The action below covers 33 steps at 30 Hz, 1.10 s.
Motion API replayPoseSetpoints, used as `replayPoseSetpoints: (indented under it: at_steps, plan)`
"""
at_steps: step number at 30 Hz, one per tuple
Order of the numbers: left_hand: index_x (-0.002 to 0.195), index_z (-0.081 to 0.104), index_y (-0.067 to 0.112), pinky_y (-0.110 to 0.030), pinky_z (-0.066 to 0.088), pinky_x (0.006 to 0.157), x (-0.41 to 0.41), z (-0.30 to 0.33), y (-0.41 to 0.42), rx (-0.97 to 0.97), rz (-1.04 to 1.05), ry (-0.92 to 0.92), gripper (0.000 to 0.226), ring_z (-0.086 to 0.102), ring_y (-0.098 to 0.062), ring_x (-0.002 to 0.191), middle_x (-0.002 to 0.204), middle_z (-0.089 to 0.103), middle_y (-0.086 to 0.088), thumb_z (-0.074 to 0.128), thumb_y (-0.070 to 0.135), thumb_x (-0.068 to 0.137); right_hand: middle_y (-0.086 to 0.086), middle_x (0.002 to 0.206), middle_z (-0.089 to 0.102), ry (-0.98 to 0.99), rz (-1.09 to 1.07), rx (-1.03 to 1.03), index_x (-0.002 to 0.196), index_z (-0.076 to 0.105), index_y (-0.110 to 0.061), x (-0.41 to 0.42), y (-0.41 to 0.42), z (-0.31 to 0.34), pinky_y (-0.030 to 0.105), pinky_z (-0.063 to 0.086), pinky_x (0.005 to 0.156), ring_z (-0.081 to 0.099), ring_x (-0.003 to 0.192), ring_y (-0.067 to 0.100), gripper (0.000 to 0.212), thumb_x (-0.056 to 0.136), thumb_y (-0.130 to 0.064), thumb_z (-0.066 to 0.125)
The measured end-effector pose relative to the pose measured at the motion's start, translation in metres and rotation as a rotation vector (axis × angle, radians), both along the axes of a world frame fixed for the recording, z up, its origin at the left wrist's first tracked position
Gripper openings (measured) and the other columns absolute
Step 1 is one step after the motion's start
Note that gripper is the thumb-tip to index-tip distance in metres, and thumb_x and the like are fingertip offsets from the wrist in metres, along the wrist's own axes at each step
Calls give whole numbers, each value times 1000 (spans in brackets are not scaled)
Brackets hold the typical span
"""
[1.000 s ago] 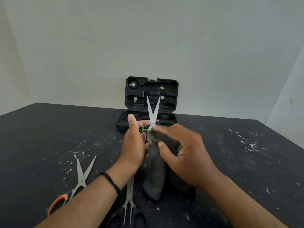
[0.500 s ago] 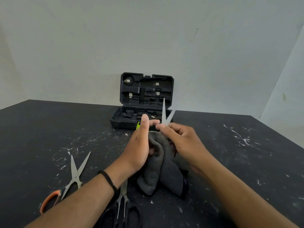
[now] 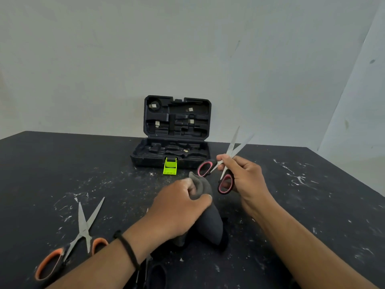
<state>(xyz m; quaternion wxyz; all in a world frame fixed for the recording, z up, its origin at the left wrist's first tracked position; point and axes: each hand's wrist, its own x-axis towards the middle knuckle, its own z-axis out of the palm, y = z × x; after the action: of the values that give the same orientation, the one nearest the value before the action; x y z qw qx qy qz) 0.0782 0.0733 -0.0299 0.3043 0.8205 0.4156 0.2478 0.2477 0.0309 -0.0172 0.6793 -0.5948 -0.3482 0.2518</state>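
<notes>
My right hand (image 3: 244,178) pinches a pair of scissors with black and pink handles (image 3: 226,163) near the pivot. The blades are spread and point up to the right, and the handles hang toward me. My left hand (image 3: 179,207) grips a dark grey cloth (image 3: 208,217) that bunches up from the black table (image 3: 62,174). The cloth sits just left of and below the scissors, apart from them.
An open black tool case (image 3: 177,130) with a lime green latch (image 3: 170,166) stands at the back by the wall. Orange-handled scissors (image 3: 77,236) lie open at the near left. Black-handled scissors (image 3: 154,274) lie partly under my left forearm. White specks cover the table.
The scissors passed from my left hand's side to my right hand, which lifted them right and away from the cloth. My left hand closed over the cloth.
</notes>
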Motion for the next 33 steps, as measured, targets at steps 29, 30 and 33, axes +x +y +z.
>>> replayPoseSetpoints:
  at_steps: [29, 30, 33]
  plan:
    - [136, 63, 29, -29, 53, 53, -6, 2, 16, 832, 68, -146, 47, 57, -8, 65, 79, 59, 12, 67, 43, 91, 13, 86, 78, 45, 204, 44, 92, 79, -4, -25, -5, 5, 27, 57, 62, 77, 79, 24, 27, 96, -28, 66]
    - [135, 64, 29, -29, 53, 53, -6, 2, 16, 836, 68, -149, 46, 58, -9, 65, 79, 60, 12, 65, 44, 91, 13, 85, 78, 51, 197, 44, 91, 79, -4, -26, -5, 4, 27, 57, 61, 77, 75, 22, 27, 97, -28, 66]
    - [132, 65, 35, -32, 53, 53, -5, 0, 14, 832, 88, -77, 43, 59, -9, 66, 79, 61, 12, 49, 49, 94, 15, 81, 77, 54, 169, 36, 90, 80, -6, -29, -5, 4, 27, 56, 59, 74, 69, 20, 25, 98, -26, 66]
